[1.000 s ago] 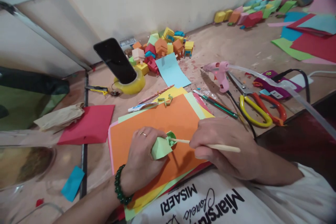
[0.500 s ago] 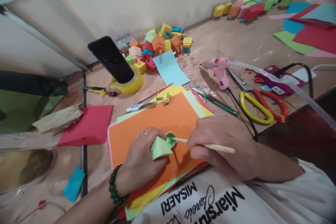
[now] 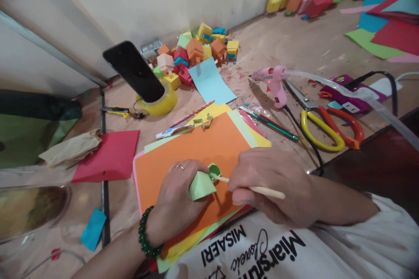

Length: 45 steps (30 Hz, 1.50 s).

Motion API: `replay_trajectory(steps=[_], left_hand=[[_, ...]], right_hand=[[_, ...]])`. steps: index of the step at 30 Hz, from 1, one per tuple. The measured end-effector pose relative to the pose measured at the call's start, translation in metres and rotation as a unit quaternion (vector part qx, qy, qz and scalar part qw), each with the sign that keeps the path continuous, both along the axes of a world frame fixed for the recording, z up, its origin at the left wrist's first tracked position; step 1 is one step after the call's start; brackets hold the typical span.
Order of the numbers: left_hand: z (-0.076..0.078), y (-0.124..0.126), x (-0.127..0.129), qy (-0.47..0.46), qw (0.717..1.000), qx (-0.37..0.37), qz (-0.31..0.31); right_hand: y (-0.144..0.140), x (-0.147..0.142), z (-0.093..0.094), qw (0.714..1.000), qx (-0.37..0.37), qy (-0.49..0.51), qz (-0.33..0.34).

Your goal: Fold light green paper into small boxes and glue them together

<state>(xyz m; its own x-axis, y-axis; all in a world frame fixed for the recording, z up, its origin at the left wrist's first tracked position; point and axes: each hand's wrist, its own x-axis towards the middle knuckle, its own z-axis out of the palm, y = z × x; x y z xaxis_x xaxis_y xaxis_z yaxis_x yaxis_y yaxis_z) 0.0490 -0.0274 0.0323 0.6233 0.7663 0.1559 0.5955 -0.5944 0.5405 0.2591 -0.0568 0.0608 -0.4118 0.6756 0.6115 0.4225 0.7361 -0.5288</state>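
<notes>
Left hand [image 3: 176, 200] curls around a folded green paper piece [image 3: 201, 184], pinching it over the orange sheet [image 3: 196, 148] that tops a stack of coloured paper on the worktop [image 3: 288, 52]. Right hand [image 3: 271, 183], just beside it, grips a thin wooden stick [image 3: 252, 189] between closed fingers; the stick's tip touches the piece's open end, between the two hands.

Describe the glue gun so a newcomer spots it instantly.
Start at the orange sheet under both hands, then look up and right across the brown table. The glue gun lies left of the yellow-handled scissors: the only pale pink tool, clear stick trailing from its back.
</notes>
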Motion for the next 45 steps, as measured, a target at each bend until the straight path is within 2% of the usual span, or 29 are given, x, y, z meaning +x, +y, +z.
replay_trajectory(steps=[8,17,25,31,36,40,43,45], left_hand=[[0.006,-0.001,0.003,0.023,1.0,0.016,-0.005],[0.002,0.0,0.003,0.014,0.999,0.028,-0.011],[-0.003,-0.001,0.0,0.003,0.999,0.028,-0.022],[-0.002,-0.001,0.001,0.008,0.999,0.033,-0.014],[0.0,0.0,0.003,0.013,1.0,0.023,-0.014],[-0.002,0.0,0.002,0.015,1.0,0.018,-0.017],[-0.006,-0.001,0.0,0.009,1.0,0.014,-0.012],[-0.008,-0.001,-0.001,0.005,1.0,0.006,-0.007]], right_hand=[[-0.004,-0.003,0.0,0.998,0.046,-0.051,0.008],[-0.004,0.001,-0.002,0.998,0.018,-0.053,-0.002],[-0.005,0.011,0.009,0.997,-0.048,-0.06,-0.01],[-0.001,0.003,-0.002,0.999,0.006,-0.035,-0.002],[-0.003,0.001,0.004,1.0,-0.002,-0.021,0.023],[-0.004,-0.001,-0.002,1.0,-0.016,0.001,0.025],[-0.009,0.007,-0.004,0.999,-0.032,0.01,0.035],[-0.016,0.018,0.001,0.999,-0.039,-0.002,0.009]])
